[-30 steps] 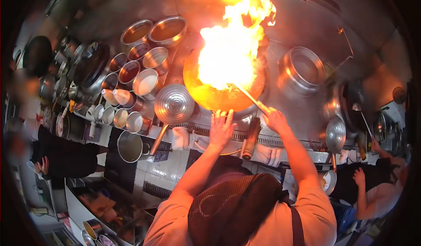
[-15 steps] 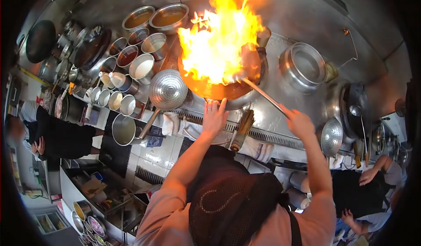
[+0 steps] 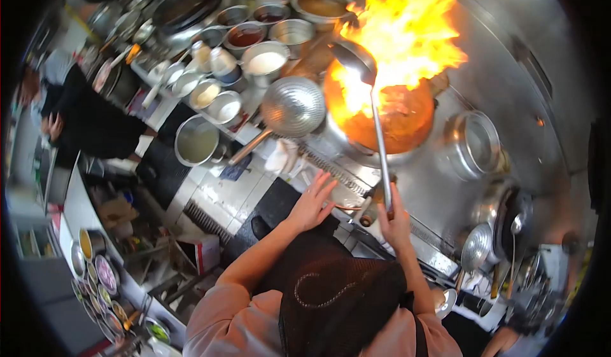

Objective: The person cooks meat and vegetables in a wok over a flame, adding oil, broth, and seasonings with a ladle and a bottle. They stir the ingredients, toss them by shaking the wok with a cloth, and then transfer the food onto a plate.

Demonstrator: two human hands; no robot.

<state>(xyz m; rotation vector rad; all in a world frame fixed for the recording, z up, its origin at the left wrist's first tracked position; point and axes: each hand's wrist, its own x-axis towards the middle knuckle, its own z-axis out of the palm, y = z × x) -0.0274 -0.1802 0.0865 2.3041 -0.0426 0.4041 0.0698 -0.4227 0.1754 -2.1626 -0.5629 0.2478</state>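
My right hand (image 3: 396, 222) is wrapped around the handle of a long ladle (image 3: 380, 131). The ladle's bowl is raised over the left side of the wok (image 3: 402, 125), close against the fire. Tall yellow flames (image 3: 407, 35) rise from the wok and hide most of what is inside it; its metal glows orange. My left hand (image 3: 312, 204) hangs in front of the stove's front edge, fingers spread, holding nothing and apart from the wok. A perforated strainer (image 3: 293, 107) lies left of the wok, its handle pointing towards the floor side.
Pots of sauces and liquids, including a white one (image 3: 264, 61), stand in rows at the back left. A metal pot (image 3: 197, 140) sits below the strainer. Stacked metal basins (image 3: 474, 144) stand right of the wok. One person (image 3: 89, 105) stands at left; another's hand (image 3: 501, 343) shows at lower right.
My left hand has come away from the wok's near rim. The ladle has risen out of the wok, its bowl now at the upper left. The whole view has turned and shifted.
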